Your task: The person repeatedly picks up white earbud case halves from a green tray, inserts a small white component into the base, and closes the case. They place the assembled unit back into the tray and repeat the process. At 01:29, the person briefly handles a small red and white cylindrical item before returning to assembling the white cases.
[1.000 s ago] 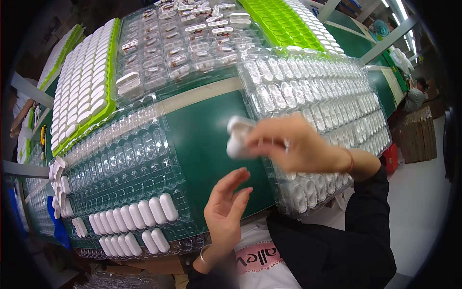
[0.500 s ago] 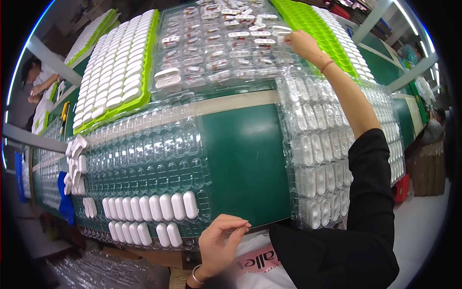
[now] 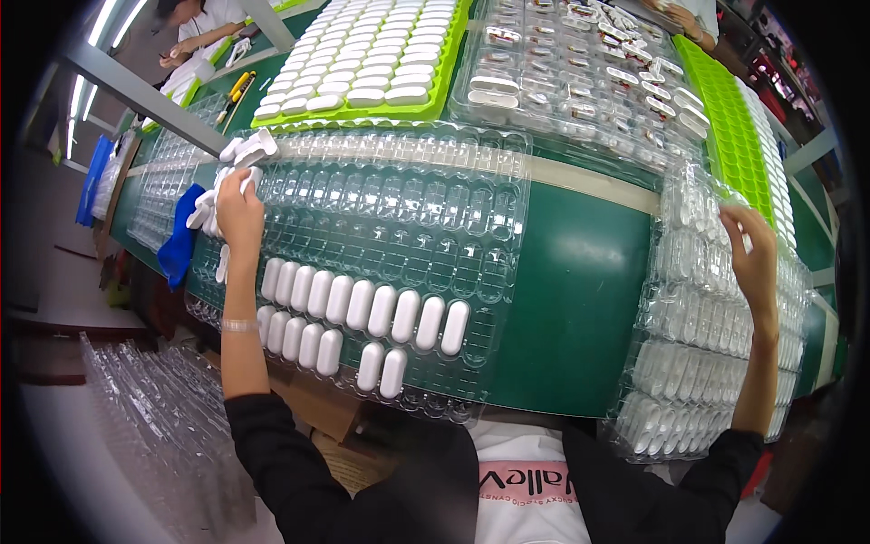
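1. Left hand (image 3: 237, 210) reaches to the far left edge of the clear tray (image 3: 399, 245), fingers curled around a white case from the loose pile of white cases (image 3: 237, 161) lying there. A blue cloth (image 3: 178, 238) sits just left of it.
2. Right hand (image 3: 750, 245) rests on the stack of clear trays (image 3: 716, 317) at the right, fingers bent over a pocket; I cannot tell whether it grips anything.
3. Two near rows of the clear tray hold white cases (image 3: 362, 313) standing side by side; the far pockets are bare. The green table (image 3: 580, 299) shows between the tray and the stack.
4. Far side: a green tray (image 3: 372, 68) full of white cases, and a second clear tray (image 3: 580, 82) with mixed parts. Loose clear trays (image 3: 154, 408) are heaped at the near left.
5. Versus half a second ago: the left hand has gone from the near edge to the far left pile; the right hand has dropped back from the far trays to the right stack.
6. Another person (image 3: 204, 23) at the far left is cut off by the rim.
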